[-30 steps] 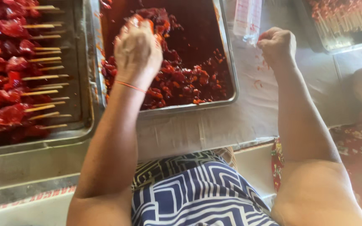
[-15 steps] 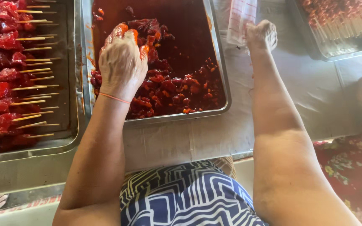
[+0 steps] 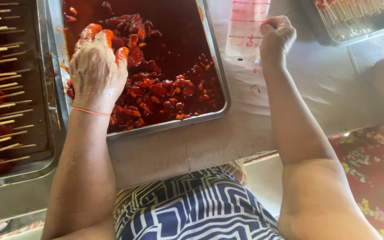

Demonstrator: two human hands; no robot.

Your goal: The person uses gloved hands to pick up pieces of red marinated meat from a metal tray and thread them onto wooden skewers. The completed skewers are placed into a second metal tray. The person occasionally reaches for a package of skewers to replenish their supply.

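Observation:
My left hand [image 3: 96, 66] lies palm down in a large steel tray [image 3: 214, 66] of red marinated meat pieces [image 3: 165, 89]. Its sauce-stained fingers curl into the pile near the tray's left wall, and what lies under the palm is hidden. A thin orange band circles that wrist. My right hand [image 3: 277, 38] reaches over the table to the right of the tray. Its fingers are pinched on the right edge of a clear plastic packet [image 3: 245, 26] with red print.
A second steel tray [image 3: 45, 146] at the left holds several rows of red meat on bamboo skewers [image 3: 5, 84]. Another tray [image 3: 356, 26] with skewers stands at the top right. A pale sheet [image 3: 325, 89] covers the table. A red floral cloth [image 3: 378, 169] lies at the lower right.
My left hand has slid leftward through the meat toward the tray's left wall. My right hand has moved left onto the plastic packet's edge and pinched it.

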